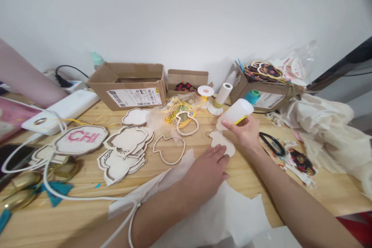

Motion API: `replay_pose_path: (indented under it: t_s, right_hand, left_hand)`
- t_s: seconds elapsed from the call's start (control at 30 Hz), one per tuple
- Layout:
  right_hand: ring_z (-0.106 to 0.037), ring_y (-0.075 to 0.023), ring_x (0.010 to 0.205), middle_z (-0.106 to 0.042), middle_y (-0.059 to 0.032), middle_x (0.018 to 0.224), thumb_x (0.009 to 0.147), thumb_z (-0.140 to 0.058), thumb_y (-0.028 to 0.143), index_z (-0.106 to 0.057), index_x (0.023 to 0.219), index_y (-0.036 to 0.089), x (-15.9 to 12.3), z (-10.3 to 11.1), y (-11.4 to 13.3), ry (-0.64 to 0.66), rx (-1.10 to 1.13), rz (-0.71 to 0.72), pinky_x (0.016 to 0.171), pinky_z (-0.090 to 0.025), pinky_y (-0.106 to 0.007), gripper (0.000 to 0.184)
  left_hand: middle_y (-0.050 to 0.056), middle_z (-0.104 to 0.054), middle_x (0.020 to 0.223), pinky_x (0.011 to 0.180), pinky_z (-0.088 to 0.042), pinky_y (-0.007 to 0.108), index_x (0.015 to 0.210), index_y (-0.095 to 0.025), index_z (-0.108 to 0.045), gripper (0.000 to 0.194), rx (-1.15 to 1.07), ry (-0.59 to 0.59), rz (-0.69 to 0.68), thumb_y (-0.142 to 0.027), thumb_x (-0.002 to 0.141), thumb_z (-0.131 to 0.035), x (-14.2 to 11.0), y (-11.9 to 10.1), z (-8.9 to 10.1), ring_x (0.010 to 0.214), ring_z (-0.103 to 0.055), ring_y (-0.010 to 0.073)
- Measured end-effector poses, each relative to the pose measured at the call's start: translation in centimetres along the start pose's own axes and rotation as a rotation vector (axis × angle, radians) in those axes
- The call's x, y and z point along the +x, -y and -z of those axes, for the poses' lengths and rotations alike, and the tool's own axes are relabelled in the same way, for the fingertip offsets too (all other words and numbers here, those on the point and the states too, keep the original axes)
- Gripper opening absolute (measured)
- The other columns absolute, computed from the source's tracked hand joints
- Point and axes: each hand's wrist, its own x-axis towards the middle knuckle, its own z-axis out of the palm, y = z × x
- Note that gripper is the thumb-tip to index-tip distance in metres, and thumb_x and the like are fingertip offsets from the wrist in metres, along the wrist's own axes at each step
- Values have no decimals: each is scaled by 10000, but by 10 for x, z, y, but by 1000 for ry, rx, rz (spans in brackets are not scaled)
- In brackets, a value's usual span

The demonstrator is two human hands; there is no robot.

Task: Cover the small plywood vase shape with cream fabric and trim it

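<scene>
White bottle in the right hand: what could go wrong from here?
The white bottle tilts above the rounded white piece, close to the left hand, so anything leaving it might get on the fingers.
The white cable runs across to the left forearm and could snag if that arm moves.
The white cloth lies by the left hand and might get dragged.

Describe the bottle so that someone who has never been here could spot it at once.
On the wooden table, find the right hand. The bottle is in its grip, tilted, near the pale cutout under the left hand's fingers. Its yellow patch sets it apart from the white roll standing behind it.
</scene>
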Motion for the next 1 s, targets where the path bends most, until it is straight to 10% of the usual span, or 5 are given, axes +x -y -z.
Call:
replay_pose_path:
  t_s: [1.0]
  right_hand:
    - [-619, -205, 633, -674, -54, 699, 489, -744, 281, -617, 695, 145, -3, 5, -3, 142, -25, 2, 598, -513, -333, 278]
  left_hand:
    - [100, -447, 1278, 1022, -234, 317, 1108, -121, -497, 303, -47, -11, -33, -217, 844, -385, 3, 4, 7, 1219, -334, 193]
